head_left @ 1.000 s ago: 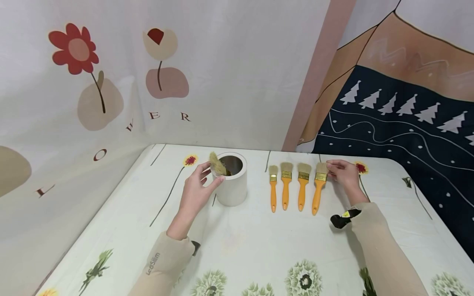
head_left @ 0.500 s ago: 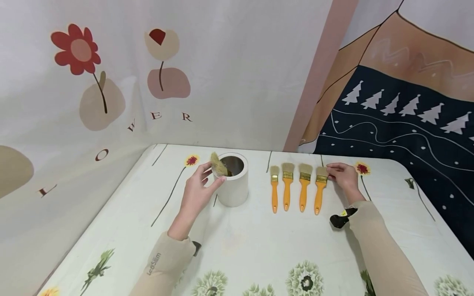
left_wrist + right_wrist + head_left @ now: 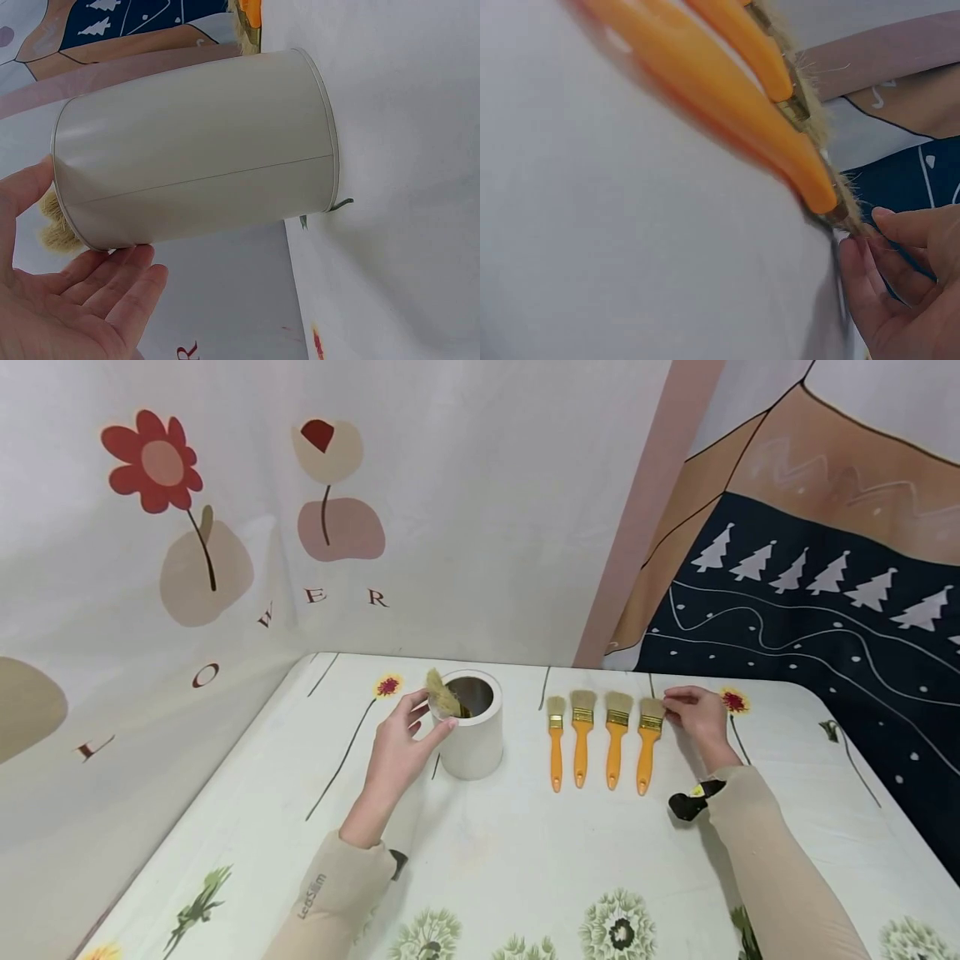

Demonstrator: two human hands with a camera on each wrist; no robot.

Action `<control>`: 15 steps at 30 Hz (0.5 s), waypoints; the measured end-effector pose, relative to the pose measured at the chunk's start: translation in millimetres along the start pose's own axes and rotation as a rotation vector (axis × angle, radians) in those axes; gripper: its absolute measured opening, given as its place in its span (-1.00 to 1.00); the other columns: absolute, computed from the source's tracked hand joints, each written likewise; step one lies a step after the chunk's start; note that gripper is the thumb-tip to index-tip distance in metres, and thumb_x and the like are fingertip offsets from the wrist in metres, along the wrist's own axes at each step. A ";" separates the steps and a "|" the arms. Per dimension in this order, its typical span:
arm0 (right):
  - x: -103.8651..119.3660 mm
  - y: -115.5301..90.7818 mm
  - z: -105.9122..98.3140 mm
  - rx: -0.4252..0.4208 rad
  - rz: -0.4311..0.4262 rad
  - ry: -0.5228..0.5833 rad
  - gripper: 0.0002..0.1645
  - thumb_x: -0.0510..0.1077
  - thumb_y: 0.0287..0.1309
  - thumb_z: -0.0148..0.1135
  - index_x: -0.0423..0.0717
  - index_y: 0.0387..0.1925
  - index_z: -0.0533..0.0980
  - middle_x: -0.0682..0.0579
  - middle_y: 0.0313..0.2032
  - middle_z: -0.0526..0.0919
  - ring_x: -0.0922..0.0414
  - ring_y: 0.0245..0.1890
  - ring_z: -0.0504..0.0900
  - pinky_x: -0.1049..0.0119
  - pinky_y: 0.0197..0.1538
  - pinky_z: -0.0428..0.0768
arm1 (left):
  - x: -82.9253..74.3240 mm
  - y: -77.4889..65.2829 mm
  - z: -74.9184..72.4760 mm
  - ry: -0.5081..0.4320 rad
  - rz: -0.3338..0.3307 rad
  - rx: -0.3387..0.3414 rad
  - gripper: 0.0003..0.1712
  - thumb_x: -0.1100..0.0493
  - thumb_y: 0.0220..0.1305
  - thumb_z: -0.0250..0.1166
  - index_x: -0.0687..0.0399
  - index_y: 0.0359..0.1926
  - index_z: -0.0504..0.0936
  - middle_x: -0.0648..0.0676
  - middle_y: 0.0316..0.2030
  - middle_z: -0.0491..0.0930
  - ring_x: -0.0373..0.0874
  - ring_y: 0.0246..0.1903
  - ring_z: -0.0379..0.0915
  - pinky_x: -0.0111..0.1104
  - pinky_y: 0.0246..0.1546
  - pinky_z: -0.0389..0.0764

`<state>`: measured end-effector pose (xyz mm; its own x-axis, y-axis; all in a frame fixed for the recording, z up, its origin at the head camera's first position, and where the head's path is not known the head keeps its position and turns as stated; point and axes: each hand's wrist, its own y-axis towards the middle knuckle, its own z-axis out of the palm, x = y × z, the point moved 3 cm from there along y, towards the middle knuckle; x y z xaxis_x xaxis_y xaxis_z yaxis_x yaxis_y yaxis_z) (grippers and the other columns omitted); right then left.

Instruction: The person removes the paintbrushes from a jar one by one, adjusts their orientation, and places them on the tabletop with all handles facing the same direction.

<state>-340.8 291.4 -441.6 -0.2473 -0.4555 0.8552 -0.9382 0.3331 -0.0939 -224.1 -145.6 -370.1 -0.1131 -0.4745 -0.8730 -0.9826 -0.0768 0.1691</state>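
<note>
In the head view my left hand (image 3: 399, 747) holds the rim of a white cylindrical can (image 3: 471, 747), thumb on the near side and fingers on the far left. Pale bristles of a paintbrush (image 3: 444, 697) stick out over that rim between thumb and fingers; its handle is hidden inside. The left wrist view shows the fingertips against the can wall. My right hand (image 3: 701, 717) pinches the bristle edge of the rightmost paintbrush (image 3: 647, 752), thumb and forefinger close together at the bristles in the right wrist view. This brush lies flat, bristles away from me.
Left of that brush, several more orange-handled paintbrushes lie in a row, among them a narrow brush (image 3: 555, 752), a wider brush (image 3: 581, 747) and another brush (image 3: 615, 747). A flower-printed cloth covers the table (image 3: 517, 852). Printed fabric (image 3: 480, 527) hangs behind its back edge.
The rightmost paintbrush has turned slightly, its handle end swinging right to stand straighter in the row. My right hand has shifted a little; my left hand stays at the can.
</note>
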 end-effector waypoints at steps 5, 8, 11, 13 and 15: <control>6.1 -1.8 -2.1 -0.020 -0.006 0.010 -0.62 -0.20 0.37 0.18 -0.24 0.16 0.55 -0.24 0.14 0.60 0.47 -0.44 0.51 0.71 -0.35 0.63 | 0.4 -0.2 -0.2 0.000 -0.004 0.002 -0.23 0.04 0.27 0.40 0.21 0.40 0.33 0.20 0.38 0.40 0.12 0.37 0.37 -0.09 0.42 0.44; 9.6 -2.0 -2.7 -0.024 -0.029 0.010 -0.62 -0.19 0.36 0.20 -0.24 0.15 0.56 -0.22 0.13 0.61 0.48 -0.41 0.51 0.68 -0.30 0.66 | 0.6 -0.2 0.0 0.000 -0.005 0.004 -0.23 0.04 0.27 0.40 0.21 0.40 0.32 0.20 0.39 0.39 0.12 0.38 0.36 -0.09 0.42 0.44; 14.8 -3.7 -2.9 -0.030 -0.059 0.012 -0.62 -0.20 0.34 0.22 -0.25 0.14 0.57 -0.17 0.06 0.65 0.50 -0.41 0.53 0.62 -0.24 0.70 | 0.8 -0.2 0.2 -0.002 -0.006 0.005 -0.23 0.04 0.28 0.39 0.20 0.41 0.32 0.20 0.39 0.39 0.12 0.38 0.36 -0.09 0.43 0.43; 18.9 -5.5 -3.0 -0.040 -0.077 0.010 -0.63 -0.20 0.33 0.23 -0.25 0.12 0.59 -0.12 0.00 0.67 0.52 -0.41 0.53 0.59 -0.20 0.72 | 0.8 -0.4 0.4 -0.002 -0.007 0.006 -0.23 0.04 0.28 0.39 0.20 0.41 0.32 0.20 0.39 0.39 0.12 0.38 0.35 -0.09 0.43 0.43; 24.0 -8.2 -2.4 -0.048 -0.094 0.011 -0.64 -0.20 0.32 0.25 -0.25 0.10 0.60 -0.12 -0.02 0.68 0.51 -0.41 0.53 0.57 -0.17 0.72 | 0.8 -0.5 0.5 -0.002 -0.008 0.007 -0.23 0.04 0.28 0.39 0.20 0.41 0.32 0.20 0.39 0.39 0.12 0.38 0.35 -0.09 0.43 0.43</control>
<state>-338.4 279.8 -419.1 -0.1562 -0.4777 0.8645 -0.9444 0.3285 0.0109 -223.7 -145.5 -371.1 -0.1051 -0.4720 -0.8753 -0.9845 -0.0750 0.1586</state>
